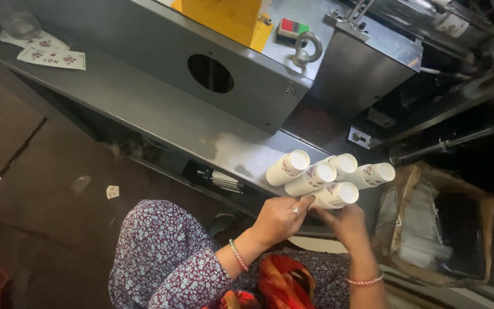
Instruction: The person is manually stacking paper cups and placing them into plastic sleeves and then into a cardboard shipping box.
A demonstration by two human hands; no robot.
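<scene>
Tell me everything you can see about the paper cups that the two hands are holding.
The paper cups are white with a small red and dark printed pattern, gathered as about five stacks lying nearly level, white ends pointing up and away from the person. The left hand and the right hand grip their near ends from both sides, over the edge of the grey metal machine table.

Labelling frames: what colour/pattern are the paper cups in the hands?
White paper cup stacks with a small red floral print, clearest in the head view.

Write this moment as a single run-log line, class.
left hand: gripping paper cup stacks | right hand: supporting the stacks from below | stacks: five, lying sideways, over grey machine ledge | nearby: open cardboard box
</scene>
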